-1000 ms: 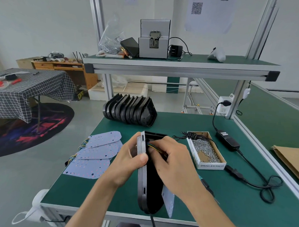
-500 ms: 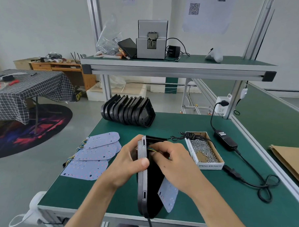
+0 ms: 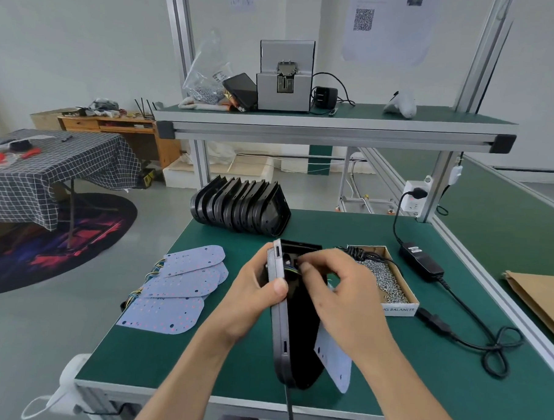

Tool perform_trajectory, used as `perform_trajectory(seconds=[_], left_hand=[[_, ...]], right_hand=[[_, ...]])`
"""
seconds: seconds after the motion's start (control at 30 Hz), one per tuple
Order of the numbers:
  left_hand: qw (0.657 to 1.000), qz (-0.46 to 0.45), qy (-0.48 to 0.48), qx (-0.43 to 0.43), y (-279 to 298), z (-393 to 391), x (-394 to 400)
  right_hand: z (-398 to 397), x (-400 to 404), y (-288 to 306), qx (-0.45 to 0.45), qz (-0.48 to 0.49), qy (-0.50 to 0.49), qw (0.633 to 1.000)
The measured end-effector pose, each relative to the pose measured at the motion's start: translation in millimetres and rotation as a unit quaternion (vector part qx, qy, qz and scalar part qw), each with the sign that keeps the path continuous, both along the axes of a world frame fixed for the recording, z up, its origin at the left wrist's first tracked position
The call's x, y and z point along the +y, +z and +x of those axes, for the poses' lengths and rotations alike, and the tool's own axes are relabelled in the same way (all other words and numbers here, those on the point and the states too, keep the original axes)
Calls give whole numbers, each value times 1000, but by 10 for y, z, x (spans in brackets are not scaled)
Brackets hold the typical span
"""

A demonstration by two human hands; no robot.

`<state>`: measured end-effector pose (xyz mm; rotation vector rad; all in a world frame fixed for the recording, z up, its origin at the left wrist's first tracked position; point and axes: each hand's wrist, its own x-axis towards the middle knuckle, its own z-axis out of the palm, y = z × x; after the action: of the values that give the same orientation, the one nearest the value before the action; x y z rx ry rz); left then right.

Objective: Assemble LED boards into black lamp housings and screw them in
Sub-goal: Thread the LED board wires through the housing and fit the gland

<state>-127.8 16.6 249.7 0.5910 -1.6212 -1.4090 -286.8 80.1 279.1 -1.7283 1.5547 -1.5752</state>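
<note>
A black lamp housing (image 3: 295, 334) stands on its edge at the front middle of the green bench. My left hand (image 3: 253, 297) grips its grey rim from the left, thumb on the edge. My right hand (image 3: 338, 292) pinches the coloured wires (image 3: 293, 269) at the housing's top end, fingers inside the opening. A pale blue LED board (image 3: 334, 355) hangs tilted beside the housing under my right wrist. Three spare LED boards (image 3: 183, 282) lie fanned out at the left. A row of empty black housings (image 3: 241, 205) stands at the back.
A cardboard box of screws (image 3: 387, 281) sits right of my hands. A black power adapter (image 3: 421, 262) and its coiled cable (image 3: 498, 349) run along the right side. The upper shelf holds a grey screw feeder (image 3: 284, 80). A brown cardboard sheet (image 3: 541, 300) lies on the neighbouring bench.
The hanging LED board has swung out from the housing, showing more of its face. My right fingers have worked deeper at the wires near the top. The left hand's grip is unchanged.
</note>
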Motion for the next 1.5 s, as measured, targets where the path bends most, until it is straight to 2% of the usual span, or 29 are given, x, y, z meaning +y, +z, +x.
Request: perform_trajectory(seconds=[0.07,0.13,0.2,0.27,0.3,0.37,0.43,0.53,0.6,0.67,0.83,1.03,1.1,1.2,1.33,1.5], left_hand=[[1000,0,9,-9,-27,15,1],[1000,7,6,-4,-26,29,18],[1000,7,-8,13,-11,30,35],[999,9,-19,27,-26,20,26],[999,15,-18,29,-42,15,19],[998,55,-15,39,-70,0,12],[989,136,-22,53,-102,1,-4],[964,233,-35,125,-143,8,-47],[963,223,-23,148,-168,4,-102],[970,204,10,128,-169,-16,-160],[958,245,85,119,-244,-74,-181],[955,277,49,97,-211,-164,-114],[951,269,62,135,-157,-128,-106],[958,235,21,162,-154,-72,-48],[985,158,-13,71,-151,-59,37],[961,266,-37,61,-131,-70,25]], right_hand=[[-89,-47,-31,15,-39,-40,998],[-187,-110,-75,51,-31,-68,996],[-296,-206,-104,36,58,-14,998],[-359,-279,-84,-40,146,87,985],[-385,-307,-79,-60,160,122,978],[-411,-323,-53,-51,138,127,981],[-432,-312,-32,-55,121,117,984],[-448,-319,-8,-96,142,139,975],[-464,-313,15,-122,146,168,967],[-485,-291,67,-132,152,184,962],[-554,-284,140,-130,135,139,972],[-526,-257,70,-103,138,71,982],[-522,-250,69,-107,137,64,983],[-510,-239,74,-132,141,77,978],[-495,-248,74,-105,132,48,985],[-522,-242,52,-48,114,27,992]])
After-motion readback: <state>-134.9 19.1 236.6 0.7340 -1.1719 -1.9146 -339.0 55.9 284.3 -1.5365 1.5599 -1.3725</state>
